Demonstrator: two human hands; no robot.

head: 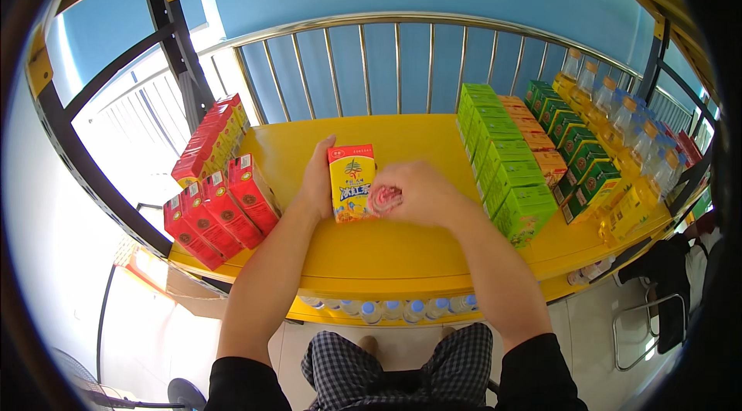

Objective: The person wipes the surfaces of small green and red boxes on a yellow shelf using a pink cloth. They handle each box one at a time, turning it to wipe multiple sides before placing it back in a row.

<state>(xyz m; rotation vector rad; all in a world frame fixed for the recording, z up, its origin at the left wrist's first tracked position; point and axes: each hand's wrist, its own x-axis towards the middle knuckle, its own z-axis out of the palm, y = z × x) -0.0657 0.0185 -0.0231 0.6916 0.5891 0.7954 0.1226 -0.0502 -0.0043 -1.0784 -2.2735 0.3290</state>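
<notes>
My left hand (317,182) grips a yellow drink carton (350,179) with a red top band by its left side. The carton stands upright over the yellow shelf board (400,254), its printed front towards me; whether its base touches the board I cannot tell. My right hand (414,194), slightly blurred, is closed around a bunched pink and white cloth (385,200). That cloth is at the carton's lower right edge. Left of my left hand stand several red drink cartons (217,217) in a row.
More red and yellow cartons (211,136) line the back left. To the right are rows of light green cartons (510,173), orange cartons (533,136), dark green cartons (579,150) and yellow-liquid bottles (632,196). Metal railing (397,69) runs behind. Blue-capped bottles (414,309) sit below. A person (666,280) is at far right.
</notes>
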